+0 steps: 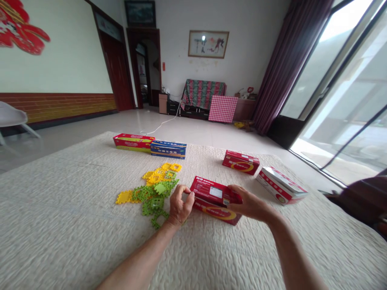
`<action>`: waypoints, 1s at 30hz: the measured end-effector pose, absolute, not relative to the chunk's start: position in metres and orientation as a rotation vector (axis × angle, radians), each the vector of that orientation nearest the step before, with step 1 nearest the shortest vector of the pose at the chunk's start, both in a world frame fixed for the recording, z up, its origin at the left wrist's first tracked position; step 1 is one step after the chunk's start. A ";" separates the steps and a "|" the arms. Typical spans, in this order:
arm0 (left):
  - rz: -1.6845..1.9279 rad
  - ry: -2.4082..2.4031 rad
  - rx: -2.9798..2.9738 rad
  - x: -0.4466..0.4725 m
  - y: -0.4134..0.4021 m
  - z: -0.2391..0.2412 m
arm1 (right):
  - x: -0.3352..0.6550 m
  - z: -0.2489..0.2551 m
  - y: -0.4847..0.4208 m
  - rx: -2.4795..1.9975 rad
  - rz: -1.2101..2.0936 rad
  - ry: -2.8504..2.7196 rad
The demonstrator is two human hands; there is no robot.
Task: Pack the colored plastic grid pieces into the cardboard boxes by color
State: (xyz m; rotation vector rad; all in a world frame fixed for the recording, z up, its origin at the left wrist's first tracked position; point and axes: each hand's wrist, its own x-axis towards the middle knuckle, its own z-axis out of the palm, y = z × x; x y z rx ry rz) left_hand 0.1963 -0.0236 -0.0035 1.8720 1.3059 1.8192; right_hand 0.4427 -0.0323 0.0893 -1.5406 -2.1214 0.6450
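A red box (215,199) lies on the cream quilted cover (75,225) in front of me, its lid slightly raised. My left hand (180,206) is curled at the box's left end, fingertips pinching its edge. My right hand (248,204) grips the box's right end, fingers wrapped over the lid. A pile of yellow and green interlocking plastic tiles (155,188) lies just left of my left hand.
Another red box (241,162) and a red-and-white box (281,185) lie to the right. A long red box (133,142) and a blue box (168,149) sit at the far edge. Beyond are tiled floor, a covered cabinet and glass doors at right.
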 end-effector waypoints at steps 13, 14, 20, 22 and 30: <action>1.853 1.292 1.882 0.197 -0.023 -0.004 | 0.435 0.104 -0.032 -1.520 0.533 -2.398; 1.853 1.295 1.884 0.197 -0.023 -0.004 | 0.435 0.105 -0.032 -1.535 0.534 -2.388; 1.852 1.284 1.882 0.197 -0.023 -0.003 | 0.433 0.113 -0.024 -1.645 0.563 -2.375; 1.855 1.278 1.883 0.198 -0.023 -0.003 | 0.433 0.112 -0.024 -1.647 0.550 -2.372; 1.855 1.300 1.866 0.198 -0.024 -0.002 | 0.431 0.103 -0.026 -1.578 0.452 -2.421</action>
